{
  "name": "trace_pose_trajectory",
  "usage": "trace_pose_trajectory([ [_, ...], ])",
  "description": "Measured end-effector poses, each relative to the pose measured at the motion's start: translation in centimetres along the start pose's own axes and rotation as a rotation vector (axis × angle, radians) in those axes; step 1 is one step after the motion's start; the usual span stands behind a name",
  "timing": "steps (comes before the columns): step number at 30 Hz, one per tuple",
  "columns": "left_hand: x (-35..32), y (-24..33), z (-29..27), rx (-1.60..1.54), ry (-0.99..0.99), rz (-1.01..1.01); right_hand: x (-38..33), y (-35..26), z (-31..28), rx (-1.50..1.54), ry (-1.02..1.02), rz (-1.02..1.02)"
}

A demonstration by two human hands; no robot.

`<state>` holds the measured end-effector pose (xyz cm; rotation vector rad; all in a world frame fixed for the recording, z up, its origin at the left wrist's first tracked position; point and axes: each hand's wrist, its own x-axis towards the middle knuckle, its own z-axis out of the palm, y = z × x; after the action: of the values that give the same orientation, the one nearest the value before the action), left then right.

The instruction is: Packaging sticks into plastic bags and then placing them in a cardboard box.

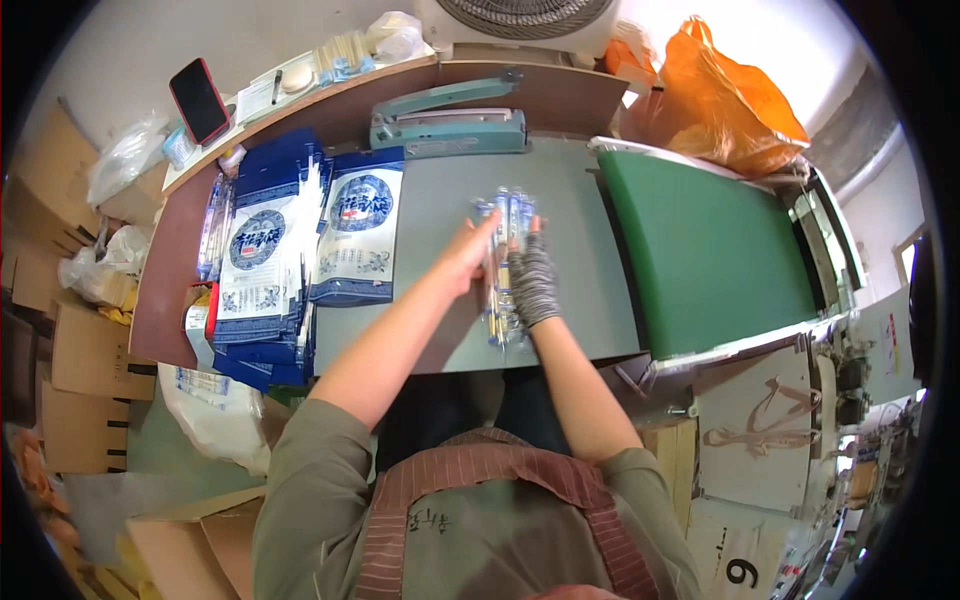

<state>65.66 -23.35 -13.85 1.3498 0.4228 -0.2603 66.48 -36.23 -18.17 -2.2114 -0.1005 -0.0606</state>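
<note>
Over the grey tabletop [430, 220] I hold an upright-looking bundle of slim pen-like sticks [497, 300], blue, white and yellowish, in what appears to be clear wrapping. My left hand [467, 250] grips the bundle's left side near its far end. On the other side, my right hand [532, 275], in a grey striped fingerless glove, presses against it with the fingers pointing away from me. The kind of the sticks is too small to tell surely. Left of my hands lie a stack of blue-and-white printed pouches [255, 250] and another pouch pile [358, 230].
A teal bag sealer [450, 130] stands at the table's back. To the right is a green conveyor belt [705, 250]. More sticks [213, 230] lie at the far left. A phone [200, 103], an orange bag [730, 95] and a fan [525, 12] sit behind; cardboard boxes [85, 350] are leftward.
</note>
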Motion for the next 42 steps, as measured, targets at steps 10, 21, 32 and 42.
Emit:
trace_pose_trajectory([
  [10, -5.6, 2.2, 0.3, 0.357, 0.149, 1.064, -1.2, -11.7, -4.9, 1.006, -0.207, -0.138],
  [21, -4.7, -1.8, -2.9, 0.438, -0.321, 0.649, -4.3, -9.6, -4.7, 0.795, -0.259, -0.311],
  [32, -16.8, -5.5, -9.6, 0.695, -0.462, 0.387, -7.0, -4.7, -1.9, 0.947, -0.91, 0.214],
  [42, -21.6, -4.0, -32.1, 1.479, 0.682, 0.603, -8.4, -6.0, -1.4, 1.077, -0.844, 0.359],
])
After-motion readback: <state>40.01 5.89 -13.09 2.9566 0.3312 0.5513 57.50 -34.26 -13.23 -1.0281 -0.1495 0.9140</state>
